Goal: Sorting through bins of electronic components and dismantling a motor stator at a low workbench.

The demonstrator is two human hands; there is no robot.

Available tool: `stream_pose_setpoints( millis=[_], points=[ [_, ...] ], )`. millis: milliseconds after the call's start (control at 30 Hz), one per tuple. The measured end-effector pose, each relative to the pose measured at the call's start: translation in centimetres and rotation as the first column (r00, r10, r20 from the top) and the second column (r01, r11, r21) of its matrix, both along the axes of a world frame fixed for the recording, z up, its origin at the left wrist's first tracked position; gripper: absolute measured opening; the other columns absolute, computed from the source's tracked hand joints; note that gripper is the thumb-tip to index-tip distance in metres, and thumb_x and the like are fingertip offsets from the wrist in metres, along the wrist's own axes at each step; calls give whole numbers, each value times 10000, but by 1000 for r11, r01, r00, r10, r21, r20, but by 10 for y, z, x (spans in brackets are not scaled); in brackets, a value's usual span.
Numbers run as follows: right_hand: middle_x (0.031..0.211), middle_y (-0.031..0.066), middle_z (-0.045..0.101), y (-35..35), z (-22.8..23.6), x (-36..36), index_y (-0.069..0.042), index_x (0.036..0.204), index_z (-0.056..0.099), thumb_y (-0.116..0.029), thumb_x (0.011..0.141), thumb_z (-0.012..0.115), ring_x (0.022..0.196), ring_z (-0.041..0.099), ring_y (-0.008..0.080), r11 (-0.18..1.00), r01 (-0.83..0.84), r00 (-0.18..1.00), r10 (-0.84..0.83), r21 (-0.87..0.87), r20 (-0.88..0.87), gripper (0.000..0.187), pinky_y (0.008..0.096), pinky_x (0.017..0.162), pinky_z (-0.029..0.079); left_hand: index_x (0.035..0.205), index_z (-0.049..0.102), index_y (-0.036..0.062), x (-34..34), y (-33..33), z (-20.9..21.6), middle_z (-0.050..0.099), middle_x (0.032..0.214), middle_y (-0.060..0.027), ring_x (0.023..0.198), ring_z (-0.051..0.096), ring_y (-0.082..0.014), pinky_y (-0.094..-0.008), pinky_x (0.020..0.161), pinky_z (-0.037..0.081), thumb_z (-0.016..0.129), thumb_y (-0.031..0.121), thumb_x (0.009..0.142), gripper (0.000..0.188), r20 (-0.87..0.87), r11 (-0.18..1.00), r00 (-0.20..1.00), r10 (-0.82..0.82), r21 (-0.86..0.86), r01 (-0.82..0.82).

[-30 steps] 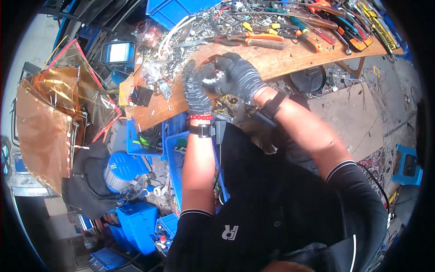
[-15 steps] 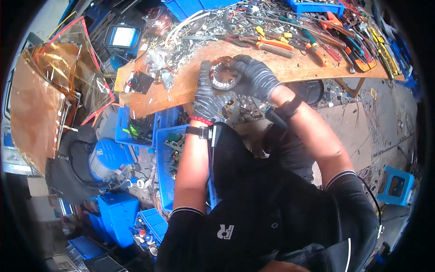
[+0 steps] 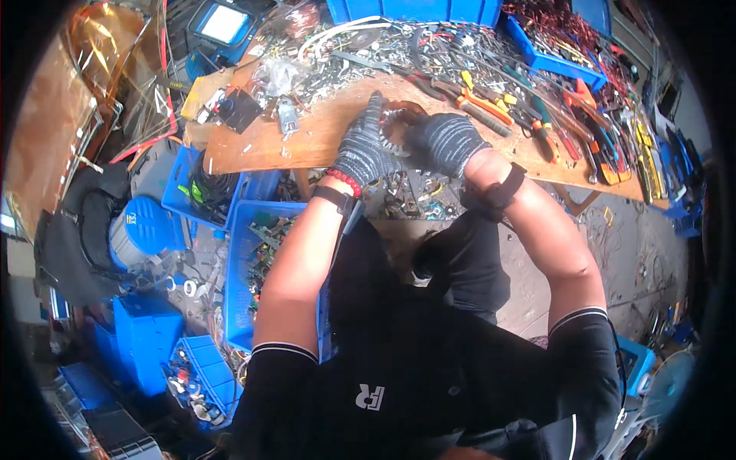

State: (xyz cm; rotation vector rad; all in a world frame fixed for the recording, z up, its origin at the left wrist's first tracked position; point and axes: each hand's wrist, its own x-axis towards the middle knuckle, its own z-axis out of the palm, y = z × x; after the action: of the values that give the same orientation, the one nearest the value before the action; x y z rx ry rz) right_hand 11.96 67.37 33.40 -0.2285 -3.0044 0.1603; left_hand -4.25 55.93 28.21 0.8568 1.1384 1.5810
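Observation:
A motor stator ring, with a toothed metal inner face and copper-coloured windings, is held up just over the near edge of the wooden bench. My left hand, in a grey striped knit glove, is closed on the ring's left side with the thumb side up along it. My right hand, gloved alike, is wrapped over its right side. The right fingers hide much of the ring, and I cannot make out whether they hold anything else.
Pliers, cutters and screwdrivers lie on the bench's right. Metal scrap is heaped behind the hands. A small metal part and a black box sit at the left. Below stands a blue crate of scrap boards.
The view has turned, so the bench tools appear lower and further right. The ring's toothed face is now more covered, with my right hand further over it. Both hands keep their hold.

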Motion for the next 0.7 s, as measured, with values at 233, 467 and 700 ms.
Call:
stream_pose_setpoints(
  millis=[233, 467, 700],
  points=[
    [866, 162, 750, 5, 24, -8, -128, 988, 766, -253, 838, 722, 820, 737, 393, 993, -101, 974, 86, 60, 208, 201, 527, 687, 564, 1571, 351, -49, -1, -11, 1, 665, 1347, -221, 1243, 656, -352, -463, 1097, 508, 1030, 447, 540, 1331, -909, 951, 373, 185, 70, -300],
    [863, 121, 717, 5, 22, -2, -117, 965, 716, -296, 881, 706, 791, 721, 355, 978, -207, 978, 206, 32, 25, 198, 478, 659, 552, 1534, 420, -39, -5, -12, 4, 670, 1328, -233, 1209, 664, -388, -474, 1074, 519, 1008, 473, 560, 1247, -929, 959, 339, 147, 50, -280],
    [853, 130, 702, 19, 3, 3, -118, 1007, 728, -255, 881, 737, 801, 704, 350, 945, -273, 938, 219, -180, -268, 186, 463, 712, 545, 1498, 461, -12, -5, -11, 4, 645, 1338, -256, 1247, 629, -403, -491, 1094, 479, 970, 436, 631, 1101, -923, 951, 321, 213, 120, -284]
  ],
)
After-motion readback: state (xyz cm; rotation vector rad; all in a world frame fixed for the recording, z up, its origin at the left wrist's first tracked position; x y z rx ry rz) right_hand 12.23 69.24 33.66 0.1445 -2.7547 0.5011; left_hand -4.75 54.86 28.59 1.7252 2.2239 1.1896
